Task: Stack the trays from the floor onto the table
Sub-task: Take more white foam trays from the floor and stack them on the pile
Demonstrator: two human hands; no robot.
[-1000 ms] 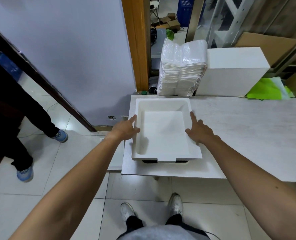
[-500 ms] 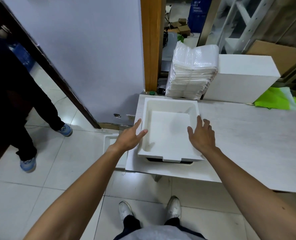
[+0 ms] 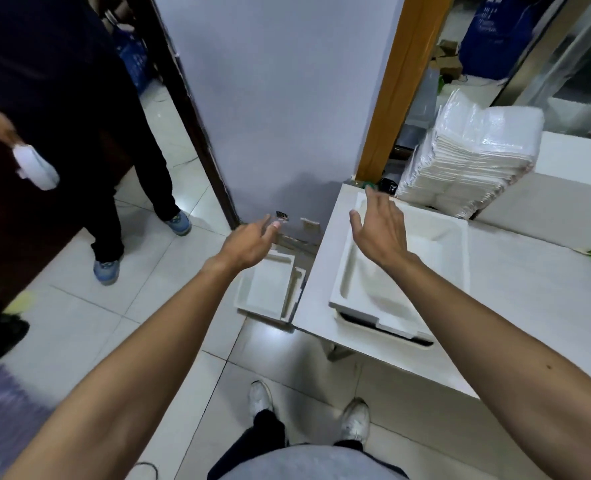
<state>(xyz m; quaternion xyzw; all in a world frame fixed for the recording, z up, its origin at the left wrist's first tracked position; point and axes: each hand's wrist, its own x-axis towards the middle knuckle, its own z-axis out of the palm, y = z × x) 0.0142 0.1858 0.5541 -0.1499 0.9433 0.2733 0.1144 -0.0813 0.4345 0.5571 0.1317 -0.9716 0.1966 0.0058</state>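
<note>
Both hands (image 3: 249, 244) empty — tray (image 3: 436, 258) on table (image 3: 529, 306), another (image 3: 266, 292) on floor.

Left hand (image 3: 249, 245): a second ago it lay against the left rim of the tray on the worktop (image 3: 373, 299). It has since let go and swung out to the left, and now hangs with loose fingers over the tray on the floor (image 3: 266, 292).
Right hand (image 3: 380, 230): has come off the right rim, risen and shifted left. It is now raised above the far left part of the tray on the worktop, fingers straight, holding nothing.
Tray on the worktop: no longer held by either hand.
View: has turned left, so the tray on the floor now shows most of its inside, and the bystander (image 3: 62, 98) fills the upper left.
</note>
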